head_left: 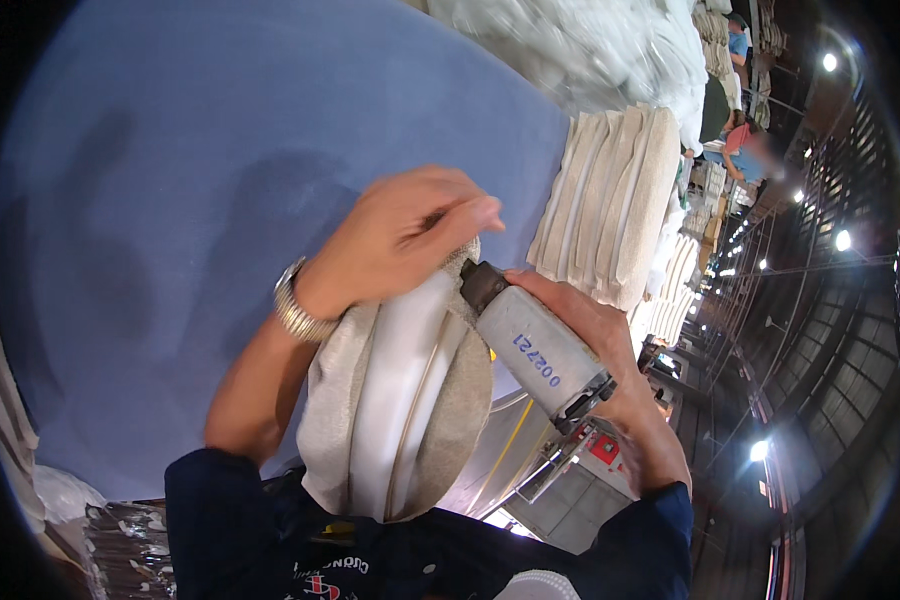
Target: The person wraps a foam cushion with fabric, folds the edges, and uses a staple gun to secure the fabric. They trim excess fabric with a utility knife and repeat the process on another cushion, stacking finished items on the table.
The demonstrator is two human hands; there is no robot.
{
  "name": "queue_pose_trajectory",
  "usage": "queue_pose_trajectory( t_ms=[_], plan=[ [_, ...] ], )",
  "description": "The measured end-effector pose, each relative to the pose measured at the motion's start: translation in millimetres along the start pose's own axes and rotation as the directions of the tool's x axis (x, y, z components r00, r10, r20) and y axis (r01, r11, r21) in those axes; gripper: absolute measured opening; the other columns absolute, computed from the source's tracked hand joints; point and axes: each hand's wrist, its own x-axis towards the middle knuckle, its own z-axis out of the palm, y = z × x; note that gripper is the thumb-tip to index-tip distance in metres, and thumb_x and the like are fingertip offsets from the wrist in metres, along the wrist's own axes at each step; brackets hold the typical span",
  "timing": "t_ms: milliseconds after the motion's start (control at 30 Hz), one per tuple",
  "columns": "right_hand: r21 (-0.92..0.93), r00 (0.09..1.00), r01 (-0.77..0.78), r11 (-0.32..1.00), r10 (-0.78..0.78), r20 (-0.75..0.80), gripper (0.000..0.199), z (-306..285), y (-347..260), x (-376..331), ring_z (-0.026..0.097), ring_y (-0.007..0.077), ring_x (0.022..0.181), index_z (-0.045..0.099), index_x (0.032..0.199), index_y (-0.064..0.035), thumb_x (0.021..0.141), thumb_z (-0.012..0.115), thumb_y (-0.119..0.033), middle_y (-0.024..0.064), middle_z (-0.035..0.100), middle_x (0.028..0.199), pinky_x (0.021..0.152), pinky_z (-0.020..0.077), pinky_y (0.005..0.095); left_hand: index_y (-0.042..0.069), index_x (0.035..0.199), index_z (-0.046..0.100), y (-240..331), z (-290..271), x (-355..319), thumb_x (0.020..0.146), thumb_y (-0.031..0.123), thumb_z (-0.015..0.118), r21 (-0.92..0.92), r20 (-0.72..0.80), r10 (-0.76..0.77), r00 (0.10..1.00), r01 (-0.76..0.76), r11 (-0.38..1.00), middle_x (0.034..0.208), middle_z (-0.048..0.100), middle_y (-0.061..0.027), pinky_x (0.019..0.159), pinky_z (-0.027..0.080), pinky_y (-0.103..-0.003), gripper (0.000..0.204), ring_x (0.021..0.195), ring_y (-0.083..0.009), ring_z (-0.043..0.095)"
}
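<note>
A long beige fabric piece with a smooth white padded band down its middle stands against my body, its upper end under my left hand. My left hand, with a metal watch band on the wrist, has its fingers curled at that upper end; what they pinch is hidden. A pale grey, boxy hand tool with a black nose lies in my right hand, which wraps round its far side. The tool's nose sits at the fabric's upper right edge, close below my left fingers.
A broad blue-grey surface fills the left and middle. To the right is a stack of beige padded pieces, with clear plastic wrap behind it. People are visible farther off at right, under ceiling lights. Plastic-wrapped material lies lower left.
</note>
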Motion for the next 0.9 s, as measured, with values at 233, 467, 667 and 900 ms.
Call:
queue_pose_trajectory(
  t_ms=[233, 467, 667, 900],
  plan=[
    [-0.169, 0.995, 0.077, 0.983, -0.086, -0.046, 0.086, 8.8, 5.7, -7.1, 0.069, 0.0347, 0.099, 0.047, 0.154, -0.0089, 0.074, 0.080, -0.016, 0.0166, 0.065, 0.118, 0.087, 0.0561, 0.0406, 0.009, 0.069, 0.076, -12.8, 8.7, 12.6, 0.108, 0.045, 0.053, 0.032, 0.229, -0.228, 0.946, 0.226, 0.974, 0.042, 0.034, -0.0048, 0.047, 0.028, -0.037, 0.057, 0.040, -0.0160, 0.031],
    [-0.165, 0.998, 0.031, 0.986, -0.039, -0.048, 0.082, 8.6, -3.8, -11.4, 0.070, 0.0348, 0.103, 0.048, 0.154, -0.0085, 0.077, 0.078, -0.014, 0.0165, 0.065, 0.122, 0.089, 0.0567, 0.0405, 0.004, 0.071, 0.073, -11.4, 3.9, 13.1, 0.108, 0.034, 0.056, 0.077, 0.304, -0.292, 0.907, 0.282, 0.956, 0.060, 0.061, -0.0035, 0.052, 0.037, -0.033, 0.050, 0.054, -0.0107, 0.046],
    [-0.181, 0.998, 0.030, 0.983, -0.039, -0.046, 0.081, 7.8, -8.0, -11.5, 0.070, 0.0340, 0.105, 0.049, 0.153, -0.0078, 0.078, 0.078, -0.014, 0.0168, 0.065, 0.124, 0.088, 0.0574, 0.0401, 0.004, 0.070, 0.073, -11.2, 4.2, 11.9, 0.108, 0.034, 0.057, 0.056, 0.297, -0.304, 0.905, 0.301, 0.952, 0.060, 0.061, -0.0035, 0.052, 0.037, -0.033, 0.051, 0.054, -0.0105, 0.046],
    [-0.214, 0.992, 0.062, 0.975, -0.084, -0.095, 0.076, 11.1, -8.3, -13.7, 0.072, 0.0337, 0.102, 0.052, 0.151, -0.0064, 0.079, 0.078, -0.012, 0.0173, 0.066, 0.124, 0.085, 0.0587, 0.0387, 0.006, 0.069, 0.074, -11.5, 5.2, 11.6, 0.107, 0.034, 0.058, 0.084, 0.299, -0.300, 0.906, 0.288, 0.954, 0.058, 0.060, -0.0033, 0.053, 0.038, -0.033, 0.050, 0.054, -0.0114, 0.048]
  ],
)
